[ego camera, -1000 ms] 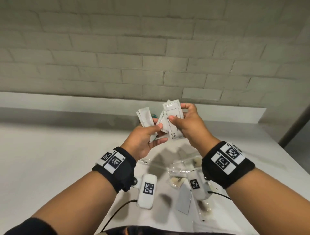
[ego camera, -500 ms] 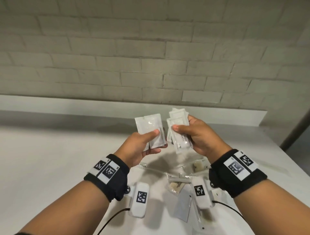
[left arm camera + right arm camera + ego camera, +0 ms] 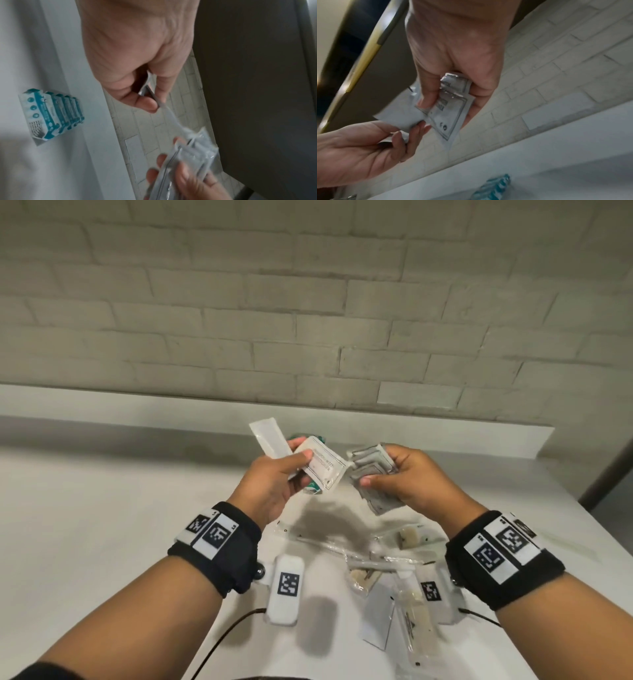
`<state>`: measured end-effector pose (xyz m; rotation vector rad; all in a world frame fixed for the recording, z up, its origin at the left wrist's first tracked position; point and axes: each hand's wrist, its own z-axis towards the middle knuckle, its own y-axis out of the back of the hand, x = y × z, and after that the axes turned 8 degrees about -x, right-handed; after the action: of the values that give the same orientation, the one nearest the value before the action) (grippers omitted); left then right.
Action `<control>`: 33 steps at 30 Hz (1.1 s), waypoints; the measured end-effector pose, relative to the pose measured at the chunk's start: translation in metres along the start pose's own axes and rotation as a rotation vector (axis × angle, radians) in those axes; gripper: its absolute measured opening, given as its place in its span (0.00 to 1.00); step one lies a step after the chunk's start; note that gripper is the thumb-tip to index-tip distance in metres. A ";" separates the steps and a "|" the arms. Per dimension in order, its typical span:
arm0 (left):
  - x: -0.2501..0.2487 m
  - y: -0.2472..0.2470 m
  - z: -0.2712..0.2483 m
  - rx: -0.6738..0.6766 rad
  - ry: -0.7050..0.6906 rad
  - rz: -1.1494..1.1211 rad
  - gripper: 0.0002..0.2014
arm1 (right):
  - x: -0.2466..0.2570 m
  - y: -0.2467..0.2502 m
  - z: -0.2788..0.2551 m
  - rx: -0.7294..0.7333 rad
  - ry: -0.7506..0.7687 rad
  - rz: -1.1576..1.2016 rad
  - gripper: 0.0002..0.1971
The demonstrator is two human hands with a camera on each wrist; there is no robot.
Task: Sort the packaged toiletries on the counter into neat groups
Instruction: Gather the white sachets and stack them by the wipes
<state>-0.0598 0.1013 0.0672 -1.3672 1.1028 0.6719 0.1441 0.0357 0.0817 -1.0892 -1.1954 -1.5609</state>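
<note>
My left hand pinches a printed white sachet and a long plain white sachet, raised above the counter. One corner of the printed sachet reaches the stack of grey-white sachets, which my right hand grips between thumb and fingers. The right wrist view shows that stack fanned in the right hand, with the left hand's fingers close beside it. A row of teal-and-white packets lies on the counter by the back ledge.
Below my hands the counter holds clear-wrapped toiletries, a small flat white packet and a cream item in a wrapper. A raised ledge and a brick wall close off the back. The counter's right edge is near.
The left hand now holds a printed sachet in front of its plain one. Both hands have tilted, and the right hand's stack is fanned out lower and to the right.
</note>
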 end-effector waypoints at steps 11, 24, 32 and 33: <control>0.005 0.006 0.006 -0.075 -0.133 0.159 0.10 | -0.012 0.005 -0.007 -0.063 -0.105 0.172 0.07; 0.010 -0.006 0.004 0.020 0.035 0.294 0.35 | -0.014 -0.029 0.003 -0.039 -0.132 0.251 0.09; 0.022 0.002 0.000 0.081 0.002 0.307 0.06 | -0.022 -0.009 0.003 -0.177 -0.173 0.323 0.07; 0.022 0.002 -0.001 0.091 -0.012 0.307 0.07 | -0.022 -0.008 0.003 -0.196 -0.170 0.324 0.07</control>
<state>-0.0533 0.0963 0.0467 -1.1249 1.3317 0.8388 0.1426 0.0428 0.0591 -1.4885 -0.9304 -1.3734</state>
